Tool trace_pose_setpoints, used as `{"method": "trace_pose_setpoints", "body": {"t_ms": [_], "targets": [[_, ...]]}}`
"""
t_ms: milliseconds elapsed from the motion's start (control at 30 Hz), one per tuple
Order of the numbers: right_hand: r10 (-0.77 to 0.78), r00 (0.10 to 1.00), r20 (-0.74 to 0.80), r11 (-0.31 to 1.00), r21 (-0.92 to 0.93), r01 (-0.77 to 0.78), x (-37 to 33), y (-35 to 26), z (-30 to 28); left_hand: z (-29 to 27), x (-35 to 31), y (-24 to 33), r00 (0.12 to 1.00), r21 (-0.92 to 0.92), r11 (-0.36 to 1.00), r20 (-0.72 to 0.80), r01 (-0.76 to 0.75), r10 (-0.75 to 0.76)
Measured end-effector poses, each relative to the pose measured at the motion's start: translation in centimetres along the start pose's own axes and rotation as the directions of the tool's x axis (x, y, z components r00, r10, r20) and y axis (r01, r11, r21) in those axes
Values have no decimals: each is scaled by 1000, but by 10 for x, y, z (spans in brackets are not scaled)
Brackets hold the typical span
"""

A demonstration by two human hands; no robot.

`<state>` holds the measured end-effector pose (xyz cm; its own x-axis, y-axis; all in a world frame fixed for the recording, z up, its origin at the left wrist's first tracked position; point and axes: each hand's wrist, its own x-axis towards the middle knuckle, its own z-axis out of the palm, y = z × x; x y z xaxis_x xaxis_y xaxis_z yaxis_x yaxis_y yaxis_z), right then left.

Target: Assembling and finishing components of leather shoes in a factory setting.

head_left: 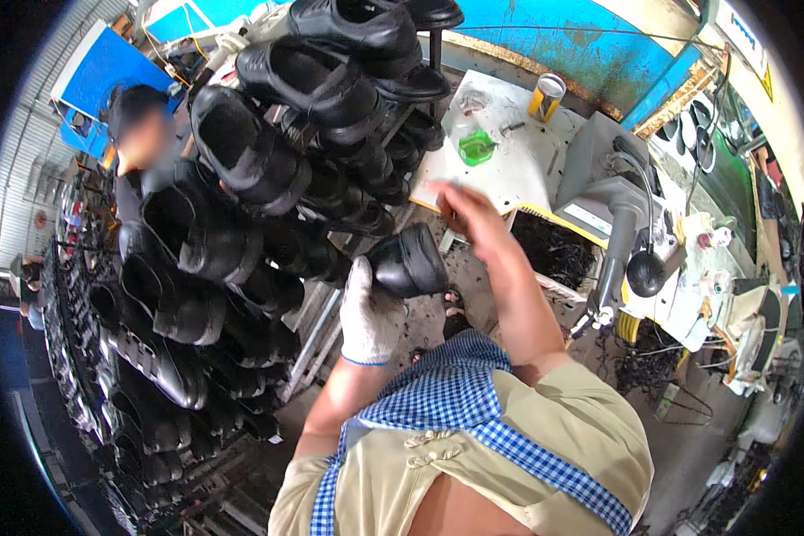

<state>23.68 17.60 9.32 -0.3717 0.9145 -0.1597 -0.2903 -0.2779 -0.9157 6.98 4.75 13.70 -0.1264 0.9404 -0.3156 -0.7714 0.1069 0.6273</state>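
A white knitted glove with a blue cuff edge covers my left hand (366, 314). It is closed around a black leather shoe (408, 262), whose rounded end points to the right, in front of my body. My bare right hand (469, 213) is raised above and to the right of that shoe, apart from it, near the front edge of the white worktable (520, 171). Motion smears its fingers, so their grip is unclear. Just left of the held shoe, a tall rack carries many black shoes (246, 152) on several tiers.
On the worktable are a green dish (476, 148), a yellow and white can (547, 96) and a grey machine (598, 174) with a pipe. An open bin (556, 248) of black scraps sits below its edge. Beyond the rack at the left is another person (138, 143).
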Motion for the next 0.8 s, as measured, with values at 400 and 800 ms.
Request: {"method": "trace_pose_setpoints", "body": {"t_ms": [400,800], "targets": [[-654,706,272,367,-702,610,-145,-66,37,20,-47,0,904,141,943,272,301,-329],[-656,749,96,403,-795,454,-198,-33,39,15,-68,-18,947,230,968,319,-103,25]]}}
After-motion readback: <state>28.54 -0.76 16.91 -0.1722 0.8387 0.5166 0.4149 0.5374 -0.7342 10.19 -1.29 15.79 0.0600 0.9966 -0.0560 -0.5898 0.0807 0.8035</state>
